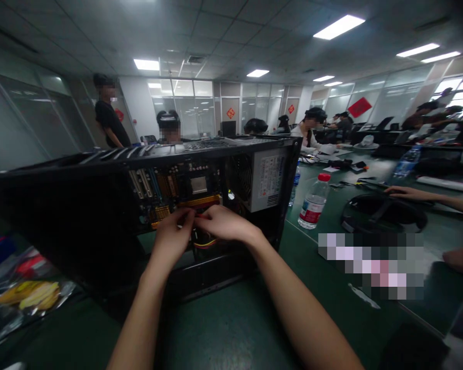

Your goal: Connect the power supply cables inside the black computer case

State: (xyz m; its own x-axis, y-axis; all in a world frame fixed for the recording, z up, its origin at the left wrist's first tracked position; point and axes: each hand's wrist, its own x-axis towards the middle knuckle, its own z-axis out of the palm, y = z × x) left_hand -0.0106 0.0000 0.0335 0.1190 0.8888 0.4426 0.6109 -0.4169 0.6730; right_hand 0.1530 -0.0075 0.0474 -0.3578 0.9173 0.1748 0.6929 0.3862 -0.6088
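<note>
Open computer case (100, 216), long axis running left to right on the counter (216, 329). The motherboard (181, 185) lies beyond and above the fingers; left hand (174, 226) and right hand (226, 222) meet near its lower edge, about equally close, fingertips bunched, anything pinched indiscernible. At right, power supply (269, 180) and red-capped bottle (314, 205), labels illegible.

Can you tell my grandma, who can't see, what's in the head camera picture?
A person's left hand and right hand reach, close together, into an open black computer case, near the circuit board. A labelled power supply sits inside, and a red-capped bottle stands on the green table beside the case.
</note>
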